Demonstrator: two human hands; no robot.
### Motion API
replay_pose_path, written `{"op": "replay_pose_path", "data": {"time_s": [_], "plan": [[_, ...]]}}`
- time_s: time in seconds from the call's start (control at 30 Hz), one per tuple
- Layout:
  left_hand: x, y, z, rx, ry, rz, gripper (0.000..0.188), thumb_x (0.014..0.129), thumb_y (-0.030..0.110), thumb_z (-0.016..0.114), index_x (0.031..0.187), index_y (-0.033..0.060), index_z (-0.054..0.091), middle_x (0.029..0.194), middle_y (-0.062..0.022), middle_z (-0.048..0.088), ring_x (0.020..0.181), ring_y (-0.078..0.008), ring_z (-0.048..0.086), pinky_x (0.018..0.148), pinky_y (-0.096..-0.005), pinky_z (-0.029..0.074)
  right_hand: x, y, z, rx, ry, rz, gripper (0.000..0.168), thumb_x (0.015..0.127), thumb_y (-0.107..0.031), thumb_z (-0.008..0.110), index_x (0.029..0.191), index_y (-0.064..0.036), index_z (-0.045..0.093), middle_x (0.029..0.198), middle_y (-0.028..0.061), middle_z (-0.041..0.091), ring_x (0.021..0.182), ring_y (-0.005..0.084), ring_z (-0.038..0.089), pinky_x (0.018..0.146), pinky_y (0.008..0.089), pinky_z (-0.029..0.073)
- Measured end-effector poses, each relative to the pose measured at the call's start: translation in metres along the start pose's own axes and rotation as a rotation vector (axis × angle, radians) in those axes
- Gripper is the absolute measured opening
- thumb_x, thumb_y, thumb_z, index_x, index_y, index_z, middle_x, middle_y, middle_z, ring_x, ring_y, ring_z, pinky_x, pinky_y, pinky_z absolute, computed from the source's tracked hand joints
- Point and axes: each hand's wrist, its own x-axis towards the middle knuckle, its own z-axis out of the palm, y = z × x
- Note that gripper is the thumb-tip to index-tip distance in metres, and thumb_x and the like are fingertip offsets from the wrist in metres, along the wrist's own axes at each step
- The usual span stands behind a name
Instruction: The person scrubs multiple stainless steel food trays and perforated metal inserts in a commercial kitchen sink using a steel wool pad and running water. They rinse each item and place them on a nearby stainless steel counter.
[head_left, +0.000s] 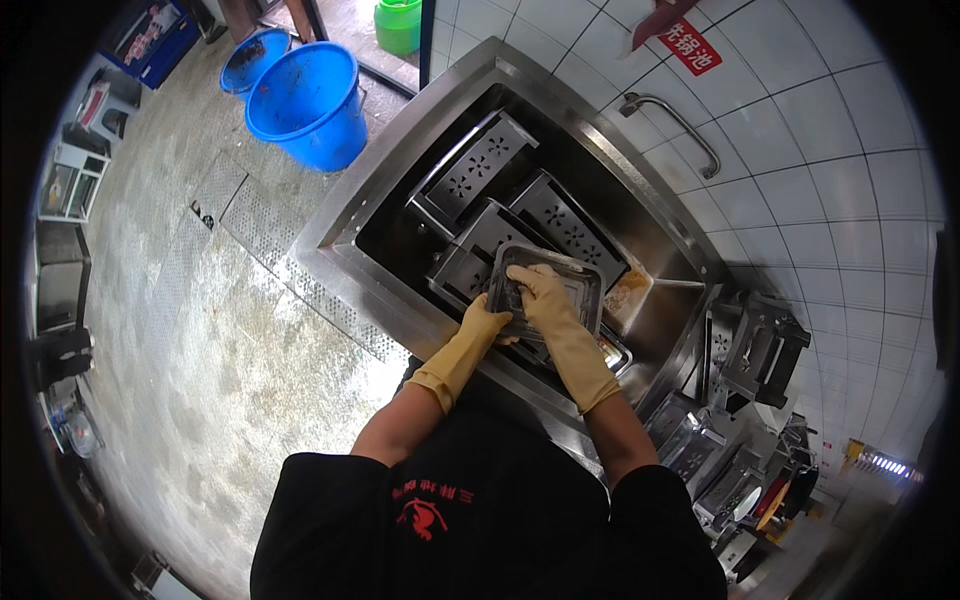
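Both of my hands wear cream rubber gloves. My left hand (481, 321) grips the near left edge of a rectangular metal tray (581, 289), which is tilted over the sink. Inside that tray, the fingers of my right hand (546, 294) press near its far left part; whether they hold a pad cannot be seen. Below lie several metal stove housings with flower-shaped cut-outs, among them a far one (480, 169) and one at right (571, 231). They sit in a deep stainless steel sink (339, 241). A shiny tray corner (616, 354) shows under my right forearm.
Blue plastic buckets (304, 94) stand on the floor beyond the sink's left corner. A metal grab bar (679, 131) juts from the tiled wall. More metal stove housings (757, 349) are stacked right of the sink. Perforated drain covers (259, 217) cross the floor at left.
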Motion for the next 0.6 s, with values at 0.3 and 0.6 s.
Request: {"op": "replay_pose_path", "data": {"time_s": [0.3,0.6], "plan": [[0.008,-0.008,0.002,0.071,0.103,-0.048,0.057,0.09,0.003,0.068,0.144,0.0036,0.049,0.104,-0.015,0.07,0.068,-0.0268,0.071,0.046,-0.0329,0.058,0.048,0.026,0.031,-0.673,-0.039,0.163,0.056,0.084,-0.013,0.075,0.134,-0.033,0.061,0.121,0.0117,0.063,0.118,0.0358,0.06,0.1,0.0448,0.049],[0.025,-0.034,0.001,0.035,0.134,-0.008,0.049,0.095,0.011,0.069,0.141,0.0082,0.053,0.099,-0.0118,0.071,0.065,-0.021,0.068,0.047,-0.0336,0.057,0.05,0.016,0.026,-0.8,-0.171,0.17,0.064,0.089,-0.023,0.074,0.147,-0.03,0.049,0.126,0.0119,0.062,0.115,0.0338,0.062,0.097,0.0467,0.051]]}}
